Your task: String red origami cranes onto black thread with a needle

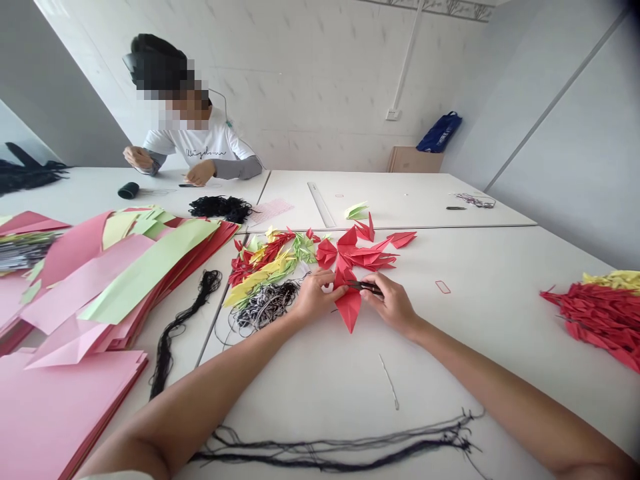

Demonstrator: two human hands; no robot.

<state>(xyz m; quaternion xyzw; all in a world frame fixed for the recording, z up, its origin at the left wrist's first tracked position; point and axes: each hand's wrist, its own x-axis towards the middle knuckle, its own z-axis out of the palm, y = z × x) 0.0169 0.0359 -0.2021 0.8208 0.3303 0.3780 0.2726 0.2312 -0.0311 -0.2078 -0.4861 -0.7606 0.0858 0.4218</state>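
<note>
My left hand (pixel 320 294) pinches a red folded paper piece (pixel 349 311) near the middle of the table. Closed round small dark thread snips (pixel 367 287), my right hand (pixel 393 303) is just to the right of it, and the tips of the snips touch the paper. More red folded paper pieces (pixel 367 253) lie right behind both hands. Beside my left hand are a tangle of black and white thread (pixel 267 305) and a pile of yellow, green and red folded pieces (pixel 265 267).
Stacked pink and green paper (pixel 75 400) covers the left side. Black threads (pixel 320 460) stretch across the front, behind them a needle-like white strip (pixel 389 383). Red folded pieces (pixel 600 320) are heaped at the right. Across the table sits a person (pixel 200 143) near a black spool (pixel 129 191).
</note>
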